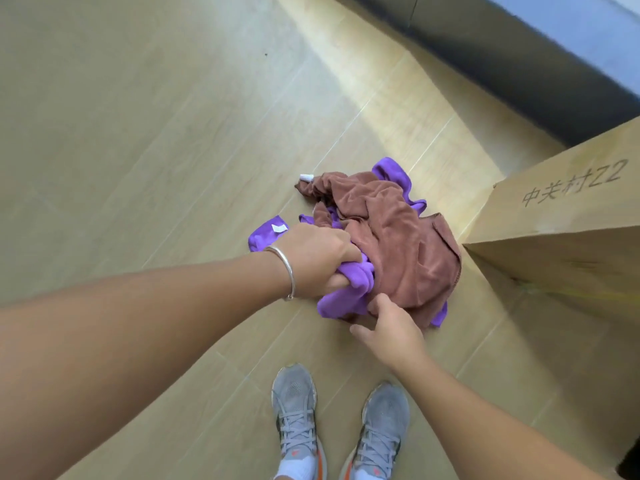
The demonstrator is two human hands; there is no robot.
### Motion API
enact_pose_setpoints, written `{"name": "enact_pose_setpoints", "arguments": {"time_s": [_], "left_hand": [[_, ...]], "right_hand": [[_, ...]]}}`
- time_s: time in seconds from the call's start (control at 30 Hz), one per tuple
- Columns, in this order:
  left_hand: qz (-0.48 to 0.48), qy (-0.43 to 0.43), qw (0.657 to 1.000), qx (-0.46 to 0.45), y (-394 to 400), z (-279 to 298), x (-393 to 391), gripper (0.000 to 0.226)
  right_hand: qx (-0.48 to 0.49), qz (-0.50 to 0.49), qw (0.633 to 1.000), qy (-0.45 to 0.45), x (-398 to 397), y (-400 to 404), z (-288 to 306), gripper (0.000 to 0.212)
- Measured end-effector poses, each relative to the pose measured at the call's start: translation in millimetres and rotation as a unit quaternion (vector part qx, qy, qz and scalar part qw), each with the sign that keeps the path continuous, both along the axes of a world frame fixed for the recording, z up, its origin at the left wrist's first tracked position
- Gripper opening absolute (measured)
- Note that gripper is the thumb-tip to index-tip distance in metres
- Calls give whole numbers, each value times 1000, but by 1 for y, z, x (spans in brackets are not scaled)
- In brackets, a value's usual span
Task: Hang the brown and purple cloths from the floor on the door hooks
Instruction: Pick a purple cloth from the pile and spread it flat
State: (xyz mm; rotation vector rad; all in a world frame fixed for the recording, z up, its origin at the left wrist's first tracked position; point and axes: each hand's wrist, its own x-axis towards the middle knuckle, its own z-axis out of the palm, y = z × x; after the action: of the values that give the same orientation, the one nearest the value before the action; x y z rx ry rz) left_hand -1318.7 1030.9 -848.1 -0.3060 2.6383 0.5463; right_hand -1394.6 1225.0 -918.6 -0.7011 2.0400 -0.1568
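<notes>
A brown cloth [398, 230] lies crumpled on the wooden floor, draped over a purple cloth [341, 303] whose edges stick out on the left, top and bottom. My left hand [320, 261], with a silver bangle on the wrist, grips a bunched fold of the purple cloth. My right hand [389, 327] reaches to the near edge of the pile; its fingertips are hidden under the cloths, so its hold cannot be made out. No door or hooks are in view.
A large cardboard box [561, 244] stands right beside the pile on the right. A dark skirting and wall [519, 57] run along the top right. My two grey shoes [339, 420] stand just below the pile. Bare wooden floor [138, 133] stretches to the left.
</notes>
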Motion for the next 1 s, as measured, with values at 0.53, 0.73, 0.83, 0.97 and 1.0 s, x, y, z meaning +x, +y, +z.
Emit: {"name": "enact_pose_setpoints", "arguments": {"time_s": [0.53,0.73,0.83,0.97,1.0], "left_hand": [[168,129,971,-112,-60,274,15,22],[258,135,941,-176,-78,360,76,26],[310,140,919,-198,-81,392,117,24],[351,134,898,-231,-86,415,180,23],[360,126,893,-238,-88,417,201,23]], "right_hand": [[-265,-44,963,19,-14,-118,244,25],[-348,55,935,-29,25,-157,331,20],[-334,108,934,-67,67,-174,362,21],[-323,219,921,12,112,-193,378,6],[-315,242,917,34,119,-196,378,4]]}}
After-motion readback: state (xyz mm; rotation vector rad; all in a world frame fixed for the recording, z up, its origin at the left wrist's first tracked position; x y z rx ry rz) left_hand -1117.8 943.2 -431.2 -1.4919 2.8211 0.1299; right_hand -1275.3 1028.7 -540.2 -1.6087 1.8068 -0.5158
